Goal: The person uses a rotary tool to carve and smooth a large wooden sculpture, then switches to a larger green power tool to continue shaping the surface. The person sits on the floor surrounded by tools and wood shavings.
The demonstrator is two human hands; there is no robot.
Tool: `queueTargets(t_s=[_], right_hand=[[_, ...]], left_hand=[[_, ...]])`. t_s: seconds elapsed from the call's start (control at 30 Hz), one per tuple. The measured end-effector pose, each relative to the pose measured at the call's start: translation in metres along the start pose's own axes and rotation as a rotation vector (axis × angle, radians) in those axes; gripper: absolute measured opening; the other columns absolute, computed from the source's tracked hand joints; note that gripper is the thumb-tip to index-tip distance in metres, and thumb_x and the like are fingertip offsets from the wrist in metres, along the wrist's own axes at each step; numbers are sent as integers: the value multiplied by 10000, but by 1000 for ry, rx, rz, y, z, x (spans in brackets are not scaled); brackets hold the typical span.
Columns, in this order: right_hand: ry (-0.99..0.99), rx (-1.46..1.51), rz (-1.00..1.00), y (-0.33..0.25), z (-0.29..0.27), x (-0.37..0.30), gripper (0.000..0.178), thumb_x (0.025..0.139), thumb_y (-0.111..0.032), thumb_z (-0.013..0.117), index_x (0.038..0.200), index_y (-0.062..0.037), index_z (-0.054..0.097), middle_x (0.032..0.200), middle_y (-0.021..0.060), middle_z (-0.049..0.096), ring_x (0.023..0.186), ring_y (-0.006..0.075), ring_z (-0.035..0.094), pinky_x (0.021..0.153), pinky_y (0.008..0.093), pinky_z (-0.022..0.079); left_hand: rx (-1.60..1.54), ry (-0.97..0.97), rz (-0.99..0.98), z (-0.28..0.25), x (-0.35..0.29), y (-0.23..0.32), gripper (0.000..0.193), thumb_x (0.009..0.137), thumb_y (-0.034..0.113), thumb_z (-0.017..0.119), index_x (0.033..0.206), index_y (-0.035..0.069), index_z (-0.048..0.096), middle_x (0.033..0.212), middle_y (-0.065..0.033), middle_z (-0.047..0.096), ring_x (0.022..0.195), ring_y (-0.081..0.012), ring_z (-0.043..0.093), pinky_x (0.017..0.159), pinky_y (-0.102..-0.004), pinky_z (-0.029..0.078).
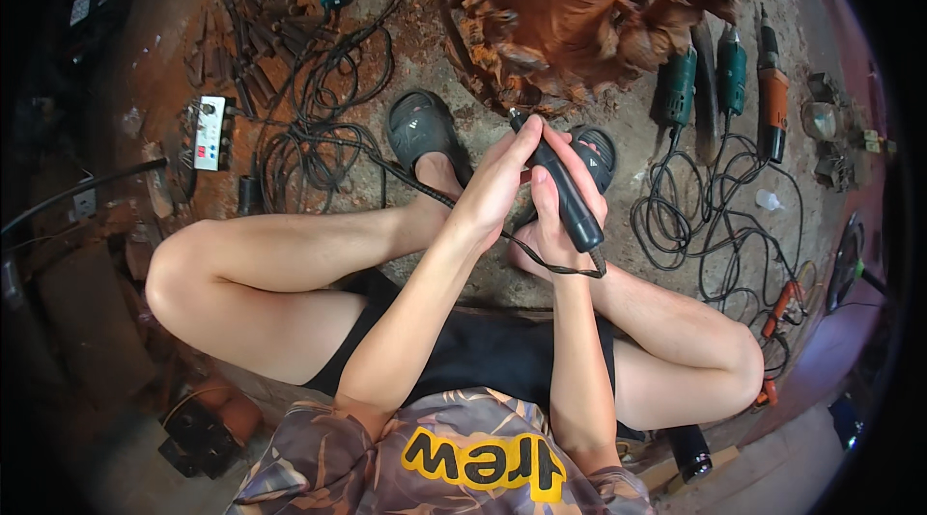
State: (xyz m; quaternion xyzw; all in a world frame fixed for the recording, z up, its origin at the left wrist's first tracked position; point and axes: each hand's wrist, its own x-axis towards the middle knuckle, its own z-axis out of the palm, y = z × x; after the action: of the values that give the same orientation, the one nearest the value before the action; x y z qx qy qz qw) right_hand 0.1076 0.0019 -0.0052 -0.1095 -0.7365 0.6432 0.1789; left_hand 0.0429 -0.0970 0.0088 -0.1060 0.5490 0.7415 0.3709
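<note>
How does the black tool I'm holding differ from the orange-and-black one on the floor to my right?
The black tool is almost all black; the orange-and-black tool has an orange body. The right hand grips the black tool, while the orange-and-black tool lies on the floor. Both are long and slim.

A seated person (pixel 483 351) grips a black power tool (pixel 572 196) in the left hand (pixel 494 185) and right hand (pixel 557 233), its tip near gnarled reddish-brown wood (pixel 579 18). At right, 2 teal tools (pixel 681 88) and 1 orange tool (pixel 773 102) lie on the floor (pixel 632 134); at left, a white box (pixel 209 136) sits near tangled black cords (pixel 314 143).
</note>
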Motion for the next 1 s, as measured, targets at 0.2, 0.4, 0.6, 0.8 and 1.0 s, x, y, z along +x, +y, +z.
queueTargets(t_s=[0.2,0.4,0.6,0.8,1.0], right_hand=[[-4,-38,16,2,13,12,416,946,-141,706,1333,6,661,1281,169,720,1155,234,703,1004,338,534],[-28,-87,10,3,18,17,422,961,-202,699,1324,12,674,1243,157,731,1154,215,675,1071,354,466],[-80,-168,-11,-3,17,16,439,943,-149,714,1355,-11,652,1294,177,714,1152,231,710,1001,331,531],[-35,-233,0,-5,22,-5,498,912,-98,718,1377,47,613,1316,219,691,1163,291,711,998,350,540],[45,-244,-181,6,34,-21,550,883,-75,748,1366,124,576,1376,326,608,1281,426,623,1076,449,504]], left_hand=[[-122,-14,41,-8,11,-2,504,1122,425,394,1232,11,659,1242,-138,706,1158,-199,658,1039,-338,495],[-124,57,25,-10,16,2,552,1123,421,364,1215,-31,665,1201,-158,719,1093,-201,687,1015,-337,512],[-185,19,71,-13,10,0,575,1120,421,344,1172,-37,689,1142,-148,733,1026,-187,699,949,-321,541],[-109,-48,6,-19,8,-6,547,1118,394,349,1164,-31,688,1092,-133,741,961,-175,703,910,-313,551],[-138,-130,-89,-35,3,-12,450,1123,341,389,1168,-24,648,1176,-159,725,969,-180,690,923,-329,545]])
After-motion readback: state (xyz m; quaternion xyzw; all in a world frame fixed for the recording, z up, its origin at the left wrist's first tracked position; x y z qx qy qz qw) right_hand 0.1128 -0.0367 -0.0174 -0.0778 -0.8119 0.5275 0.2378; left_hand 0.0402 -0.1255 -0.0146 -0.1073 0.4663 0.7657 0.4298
